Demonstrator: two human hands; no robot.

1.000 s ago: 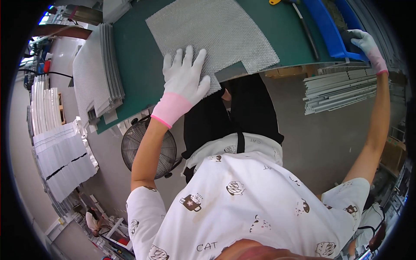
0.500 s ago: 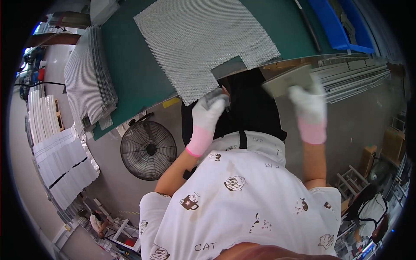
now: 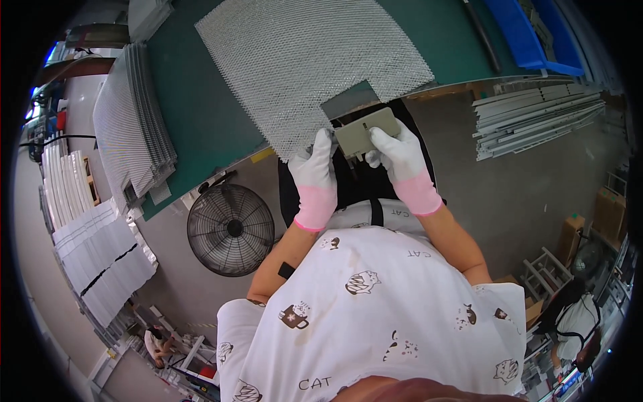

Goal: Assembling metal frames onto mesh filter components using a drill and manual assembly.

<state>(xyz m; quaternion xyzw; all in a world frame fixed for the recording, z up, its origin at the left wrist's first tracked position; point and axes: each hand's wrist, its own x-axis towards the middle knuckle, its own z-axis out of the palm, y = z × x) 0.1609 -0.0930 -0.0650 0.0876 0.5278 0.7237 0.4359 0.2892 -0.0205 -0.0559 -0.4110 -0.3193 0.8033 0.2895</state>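
Note:
A silver metal mesh sheet (image 3: 301, 60) with a rectangular notch lies on the green table (image 3: 201, 100), its near corner reaching past the table's edge. My left hand (image 3: 313, 177), in a white and pink glove, is closed on that corner, thumb along the mesh edge. My right hand (image 3: 403, 157), gloved alike, grips a flat beige rectangular plate (image 3: 358, 136), thumb on its upper face. The plate is held in front of the notch, its left end near my left thumb. The fingers under the plate are mostly hidden.
Notched mesh sheets (image 3: 134, 114) stand stacked at the table's left. A blue bin (image 3: 526, 40) and a dark bar (image 3: 483, 37) lie at the far right, above several pale strips (image 3: 536, 117). A black fan (image 3: 231, 229) stands below left. Other people are in the background.
My right hand has brought the beige plate leftward from the right side to beside my left hand. My left hand stays at the mesh corner, its thumb now raised along the edge.

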